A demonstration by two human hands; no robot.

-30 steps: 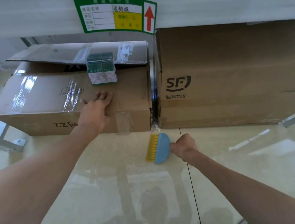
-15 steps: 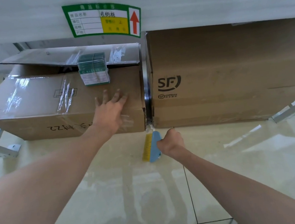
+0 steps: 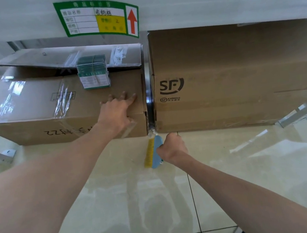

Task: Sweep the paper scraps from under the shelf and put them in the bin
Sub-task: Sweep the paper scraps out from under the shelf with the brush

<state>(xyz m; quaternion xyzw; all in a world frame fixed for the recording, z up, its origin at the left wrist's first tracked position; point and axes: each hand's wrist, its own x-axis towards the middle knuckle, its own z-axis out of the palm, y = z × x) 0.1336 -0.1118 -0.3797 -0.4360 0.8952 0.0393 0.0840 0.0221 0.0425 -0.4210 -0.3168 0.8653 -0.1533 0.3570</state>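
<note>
Gripping the brush point(image 3: 154, 152) in a closed fist, the right hand point(image 3: 172, 147) is holding it low over the floor point(image 3: 159, 202), just in front of the narrow gap between two boxes, with the yellow bristles facing left and the tip pointing at the gap. A white scrap point(image 3: 151, 133) is lying at the foot of that gap, close to the brush tip; contact cannot be told. The left hand point(image 3: 118, 111) is pressing flat on top of the left box point(image 3: 31, 104) near its front right corner, with the fingers straight and spread. A green packet point(image 3: 93, 73) is sitting on that box behind the hand. Both boxes are standing under the shelf point(image 3: 212, 2), which is carrying a green label point(image 3: 96, 17); the right box point(image 3: 231, 79) is showing an SF mark.
</note>
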